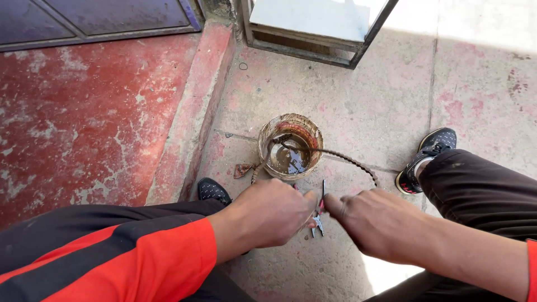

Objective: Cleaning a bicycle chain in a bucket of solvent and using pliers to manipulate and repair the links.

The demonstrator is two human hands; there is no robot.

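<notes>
My left hand (pixel 271 212) is closed in a fist just below a rusty tin can (pixel 290 146) of dark liquid; what its fingers hold is hidden. My right hand (pixel 377 223) reaches toward it, its fingertips almost touching the left thumb. Pliers with red handles (pixel 319 215) lie on the concrete between the two hands. A greasy chain (pixel 349 160) runs from inside the can over its rim and curves down toward my right hand. Whether either hand pinches the chain's end cannot be seen.
My two black shoes (pixel 212 190) (pixel 428 156) rest on the worn pink concrete either side of the can. A raised red step (pixel 193 112) runs along the left. A metal frame with a white panel (pixel 319 28) stands at the top. A small rusty scrap (pixel 243 169) lies left of the can.
</notes>
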